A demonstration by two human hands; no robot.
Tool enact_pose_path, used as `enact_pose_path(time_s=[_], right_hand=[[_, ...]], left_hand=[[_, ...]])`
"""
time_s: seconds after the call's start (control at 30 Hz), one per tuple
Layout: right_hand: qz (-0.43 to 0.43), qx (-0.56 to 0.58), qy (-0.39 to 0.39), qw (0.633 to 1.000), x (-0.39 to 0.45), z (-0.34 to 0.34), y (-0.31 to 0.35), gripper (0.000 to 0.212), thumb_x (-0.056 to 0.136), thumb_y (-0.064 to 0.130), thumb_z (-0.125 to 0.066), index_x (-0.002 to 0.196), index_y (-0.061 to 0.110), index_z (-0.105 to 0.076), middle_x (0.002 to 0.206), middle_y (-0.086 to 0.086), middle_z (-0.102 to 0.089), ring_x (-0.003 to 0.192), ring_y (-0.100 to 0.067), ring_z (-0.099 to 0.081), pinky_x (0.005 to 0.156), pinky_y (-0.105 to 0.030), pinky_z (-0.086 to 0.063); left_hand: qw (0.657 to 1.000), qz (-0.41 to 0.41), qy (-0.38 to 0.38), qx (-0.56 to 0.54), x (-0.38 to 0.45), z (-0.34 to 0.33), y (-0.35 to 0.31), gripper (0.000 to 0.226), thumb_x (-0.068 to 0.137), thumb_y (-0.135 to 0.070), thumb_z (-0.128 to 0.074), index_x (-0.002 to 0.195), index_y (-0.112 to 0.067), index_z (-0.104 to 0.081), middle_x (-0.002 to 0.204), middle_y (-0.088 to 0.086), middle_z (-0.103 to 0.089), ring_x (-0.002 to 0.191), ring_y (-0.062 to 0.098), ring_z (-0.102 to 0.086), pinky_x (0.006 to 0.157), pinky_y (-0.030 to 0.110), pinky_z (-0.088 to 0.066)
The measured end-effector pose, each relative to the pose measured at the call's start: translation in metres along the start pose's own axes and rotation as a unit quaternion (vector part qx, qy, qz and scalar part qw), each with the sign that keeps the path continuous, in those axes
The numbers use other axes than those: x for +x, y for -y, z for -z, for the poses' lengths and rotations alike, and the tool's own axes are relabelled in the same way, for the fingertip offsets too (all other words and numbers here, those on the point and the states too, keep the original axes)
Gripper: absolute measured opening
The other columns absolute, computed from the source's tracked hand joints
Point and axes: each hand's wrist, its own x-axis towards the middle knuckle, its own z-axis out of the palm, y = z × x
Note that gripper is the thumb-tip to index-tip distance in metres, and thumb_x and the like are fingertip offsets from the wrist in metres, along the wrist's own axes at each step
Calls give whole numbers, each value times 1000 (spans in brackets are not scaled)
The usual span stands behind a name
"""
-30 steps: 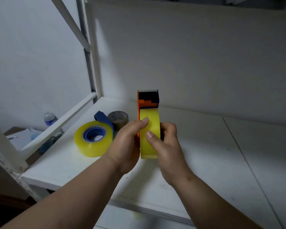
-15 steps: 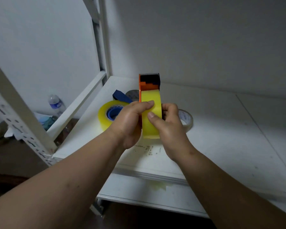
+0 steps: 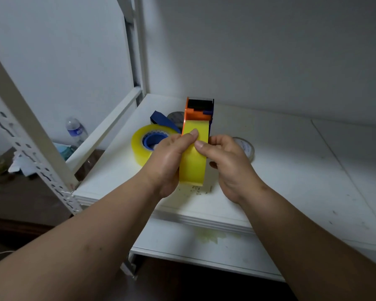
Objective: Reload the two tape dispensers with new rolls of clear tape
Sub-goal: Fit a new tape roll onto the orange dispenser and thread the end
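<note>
Thumbs have crept together — both hands [image 3: 201, 161] grip the orange dispenser [image 3: 197, 115], yellow roll [image 3: 194, 161] inside.

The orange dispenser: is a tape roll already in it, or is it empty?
In it: a yellowish tape roll sits in the orange dispenser, gripped by the left hand and right hand.

One head-worn wide-angle view, ours, facing forward and down, close over the shelf's [image 3: 280, 170] front-left corner, wall behind.
</note>
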Motion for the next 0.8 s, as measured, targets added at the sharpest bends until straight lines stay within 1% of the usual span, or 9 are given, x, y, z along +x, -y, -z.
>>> enact_pose_path(time_s=[0.1, 0.2, 0.3, 0.43, 0.53, 0.6, 0.67, 0.73, 0.8], right_hand=[[12, 13, -5, 1000, 5, -10, -1, 38, 74, 26, -74, 103, 10, -54, 84, -1, -67, 65, 2, -67, 47, -8, -46], [20, 28, -23, 999, 13, -26, -3, 28, 81, 18, -72, 102, 11, -54, 86, -4, -66, 67, -1, -67, 52, -11, -48], [30, 40, -50, 997, 19, -44, -1, 40, 72, 25, -73, 103, 12, -53, 94, -8, -65, 79, -11, -68, 61, -19, -51], [65, 56, -90, 992, 21, -58, 7, 49, 67, 24, -70, 109, 6, -51, 96, -12, -65, 83, -16, -67, 65, -23, -52], [95, 38, -113, 988, 17, -61, 11, 44, 69, 22, -69, 105, 4, -52, 88, -8, -66, 78, -13, -67, 64, -22, -52], [107, 27, -128, 986, 14, -60, 17, 37, 70, 23, -67, 99, 5, -52, 80, -4, -63, 74, -10, -64, 64, -22, -51], [112, -4, -153, 982, 11, -59, 23, 29, 72, 28, -63, 92, 10, -53, 79, -4, -57, 67, -6, -58, 61, -20, -47], [127, -43, -207, 969, 10, -57, 28, 25, 71, 34, -62, 87, 15, -54, 76, 0, -54, 58, -2, -51, 56, -17, -41], [157, -87, -269, 946, 11, -57, 33, 23, 72, 36, -63, 86, 19, -55, 75, 5, -53, 58, -3, -49, 59, -20, -41]], left_hand=[[1000, -1, 10, 4, 5, 11, -6, 48, 93, -35, -61, 119, 5, -63, 112, 23, -72, 102, 33, -71, 91, 47, -56], [1000, 13, 26, -4, 12, 25, -16, 52, 94, -36, -59, 124, 7, -59, 118, 28, -68, 110, 38, -67, 98, 51, -53], [996, 39, 70, -28, 19, 40, -26, 49, 94, -32, -57, 126, 5, -60, 123, 26, -67, 116, 38, -65, 102, 51, -50], [993, 35, 107, -37, 29, 50, -39, 51, 88, -16, -55, 132, 10, -51, 134, 36, -55, 126, 49, -52, 108, 60, -38], [991, 12, 134, -19, 32, 49, -45, 51, 83, -15, -57, 126, 12, -53, 118, 35, -61, 110, 45, -58, 104, 59, -40], [989, -13, 149, 7, 34, 48, -46, 45, 81, -21, -60, 117, 6, -59, 107, 26, -63, 99, 37, -60, 94, 55, -46], [986, -52, 148, 48, 34, 47, -46, 43, 78, -28, -65, 109, 3, -63, 97, 21, -62, 89, 32, -60, 82, 49, -46], [980, -83, 152, 95, 33, 47, -45, 38, 74, -38, -69, 97, -8, -67, 88, 15, -62, 81, 28, -60, 74, 44, -46], [975, -96, 157, 122, 31, 46, -43, 24, 71, -44, -69, 83, -23, -69, 79, 4, -66, 73, 19, -63, 67, 37, -48]])
